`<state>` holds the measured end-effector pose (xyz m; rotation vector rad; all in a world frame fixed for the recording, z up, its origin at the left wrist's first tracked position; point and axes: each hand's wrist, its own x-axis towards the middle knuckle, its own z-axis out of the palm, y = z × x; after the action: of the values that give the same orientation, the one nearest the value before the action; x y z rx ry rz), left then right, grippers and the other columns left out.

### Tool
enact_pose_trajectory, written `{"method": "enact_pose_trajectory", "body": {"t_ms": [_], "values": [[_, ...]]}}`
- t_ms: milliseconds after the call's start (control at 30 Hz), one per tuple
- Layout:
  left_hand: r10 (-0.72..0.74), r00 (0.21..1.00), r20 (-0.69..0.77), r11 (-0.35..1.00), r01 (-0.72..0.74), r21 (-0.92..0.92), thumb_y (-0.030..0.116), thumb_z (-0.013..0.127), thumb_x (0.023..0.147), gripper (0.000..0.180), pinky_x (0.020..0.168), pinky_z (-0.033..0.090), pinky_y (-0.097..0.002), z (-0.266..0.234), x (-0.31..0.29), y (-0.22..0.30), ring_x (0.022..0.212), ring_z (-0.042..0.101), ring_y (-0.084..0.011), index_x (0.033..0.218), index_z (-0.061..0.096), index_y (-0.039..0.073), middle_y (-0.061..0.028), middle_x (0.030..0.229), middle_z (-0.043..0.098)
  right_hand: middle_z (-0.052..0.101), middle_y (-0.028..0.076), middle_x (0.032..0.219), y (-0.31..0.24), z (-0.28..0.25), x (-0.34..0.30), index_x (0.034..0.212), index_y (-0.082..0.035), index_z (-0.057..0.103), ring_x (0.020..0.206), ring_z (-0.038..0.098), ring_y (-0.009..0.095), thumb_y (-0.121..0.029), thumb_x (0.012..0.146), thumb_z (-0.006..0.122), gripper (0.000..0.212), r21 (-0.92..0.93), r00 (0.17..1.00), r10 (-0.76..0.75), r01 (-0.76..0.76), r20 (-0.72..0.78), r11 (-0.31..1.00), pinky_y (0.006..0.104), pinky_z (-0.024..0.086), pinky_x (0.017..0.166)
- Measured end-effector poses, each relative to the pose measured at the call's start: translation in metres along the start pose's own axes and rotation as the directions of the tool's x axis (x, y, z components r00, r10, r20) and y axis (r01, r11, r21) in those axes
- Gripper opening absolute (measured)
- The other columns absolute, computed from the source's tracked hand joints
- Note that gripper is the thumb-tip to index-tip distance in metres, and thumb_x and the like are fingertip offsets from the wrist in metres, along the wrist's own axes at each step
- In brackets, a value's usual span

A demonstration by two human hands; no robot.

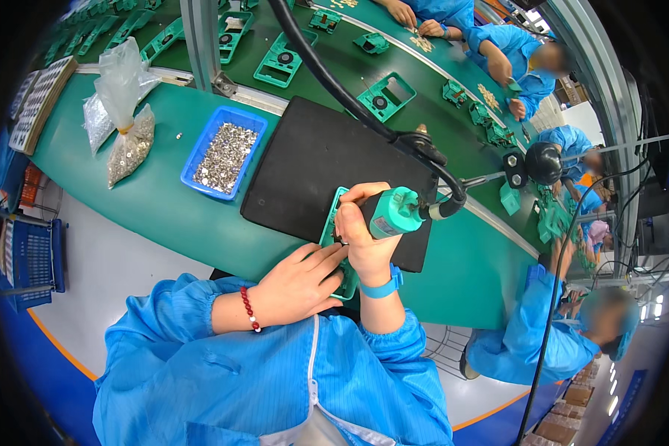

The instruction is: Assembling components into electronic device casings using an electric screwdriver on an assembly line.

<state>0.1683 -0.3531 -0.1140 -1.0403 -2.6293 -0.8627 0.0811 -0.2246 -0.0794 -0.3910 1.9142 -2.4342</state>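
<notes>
My right hand (366, 241) is wrapped round a teal and black electric screwdriver (395, 213), tilted over the work with its lower end hidden by my fingers. Under it lies a green plastic housing (334, 215), partly covered by both hands. My left hand (297, 284) holds the housing from the left, its fingertips close to where the screwdriver points. Whether a screw sits there I cannot see. The housing lies along the near edge of a black mat (316, 160). Left of the mat stands a blue tray (195, 169) full of small metal screws (227, 156).
A tied clear bag of small metal parts (131, 145) lies at the left on the green table (74, 149). A black cable (327, 78) hangs down to the screwdriver. Beyond, a conveyor belt (327, 97) carries green housings (386, 97). A co-worker (528, 327) sits close at the right.
</notes>
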Motion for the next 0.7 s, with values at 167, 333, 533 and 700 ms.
{"method": "enact_pose_trajectory", "body": {"t_ms": [167, 333, 533, 700], "values": [[0.008, 1.0, 0.029, 1.0, -0.009, 0.014, 0.042, 0.073, 0.084, 0.042, 0.108, 0.039, -0.0482, -0.001, -0.001, 0.004, 0.125, 0.052, -0.0329, 0.101, 0.067, 0.004, -0.0168, 0.125, 0.059, 0.064, 0.003, 0.078, -0.004, 0.0, -0.001, 0.089, -0.002, 0.062, 0.062, 0.059, 0.008, 0.001, 0.081, 0.078, 0.019, -0.01, 1.0, -0.023, 0.023, 0.002, 1.0, 0.0229, 0.048, 0.054], [0.002, 0.997, 0.072, 0.998, -0.006, 0.057, 0.04, 0.073, 0.083, 0.041, 0.109, 0.038, -0.0484, -0.002, 0.0, 0.007, 0.128, 0.051, -0.0326, 0.1, 0.068, 0.004, -0.0162, 0.127, 0.058, 0.064, 0.005, 0.086, -0.014, 0.0, -0.003, 0.095, -0.002, 0.062, 0.07, 0.061, 0.009, 0.001, 0.081, 0.079, 0.022, -0.052, 0.997, -0.054, 0.051, -0.05, 0.997, 0.0245, 0.05, 0.063], [-0.004, 0.99, 0.139, 1.0, 0.002, 0.015, 0.028, 0.071, 0.081, 0.035, 0.109, 0.039, -0.0433, -0.012, 0.0, 0.007, 0.13, 0.05, -0.0287, 0.104, 0.068, 0.002, -0.0158, 0.136, 0.056, 0.063, 0.008, 0.095, -0.061, -0.024, 0.009, 0.113, 0.002, 0.058, 0.076, 0.061, 0.011, 0.0, 0.084, 0.076, 0.034, -0.286, 0.895, -0.407, 0.347, -0.183, 0.893, 0.0254, 0.05, 0.07], [0.057, 0.965, 0.256, 0.998, -0.055, -0.014, 0.015, 0.064, 0.082, 0.025, 0.094, 0.042, -0.0363, -0.025, -0.006, 0.005, 0.105, 0.058, -0.0193, 0.106, 0.069, 0.01, -0.0006, 0.103, 0.064, 0.062, 0.008, 0.079, -0.073, -0.061, 0.027, 0.123, 0.006, 0.055, 0.067, 0.056, 0.012, -0.014, 0.098, 0.063, 0.033, -0.429, 0.846, -0.466, 0.331, -0.261, 0.841, 0.0267, 0.046, 0.066]]}}
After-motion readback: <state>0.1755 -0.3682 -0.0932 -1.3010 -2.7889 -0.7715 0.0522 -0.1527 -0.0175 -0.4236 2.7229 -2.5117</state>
